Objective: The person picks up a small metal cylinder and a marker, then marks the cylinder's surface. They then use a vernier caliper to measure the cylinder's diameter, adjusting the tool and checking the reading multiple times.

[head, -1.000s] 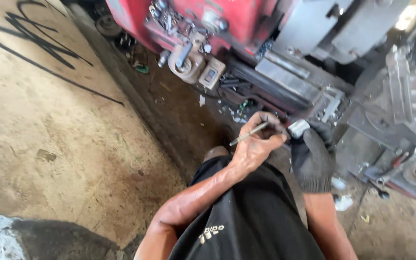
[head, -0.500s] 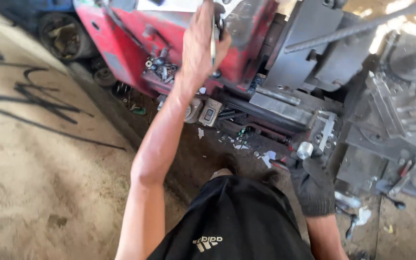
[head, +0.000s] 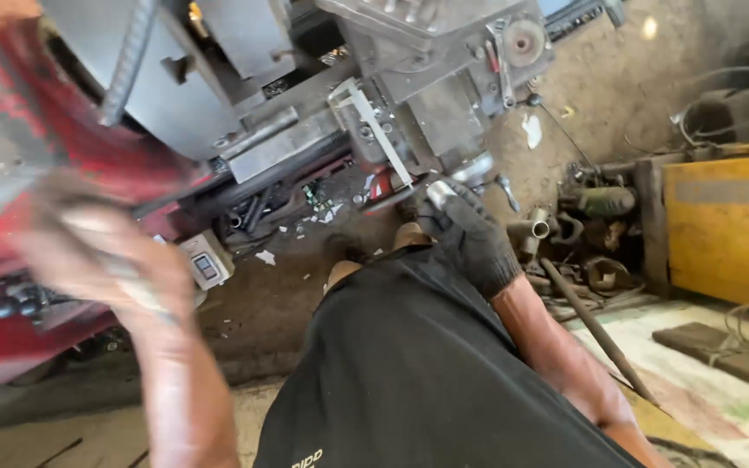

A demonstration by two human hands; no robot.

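Note:
My left hand (head: 110,264) is bare and heavily blurred at the lower left, in front of the red machine body (head: 10,147). Its fingers are closed around a thin metal tool (head: 136,290) that shows only as a grey streak. My right hand (head: 470,238) wears a black glove and grips a short shiny metal cylinder (head: 440,192) just below the grey machine parts (head: 444,104). Between my arms lies my lap in black cloth (head: 409,373).
A small white switch box (head: 205,264) hangs under the machine. Pipes and scrap (head: 565,230) lie to the right, with a long dark bar (head: 595,334) on the floor. A yellow box (head: 730,225) and a wooden plank (head: 721,351) stand at the far right.
My left hand dropped from high on the machine to the lower left, still gripping the thin tool. The view swung to the right. My gloved right hand stayed at the metal cylinder.

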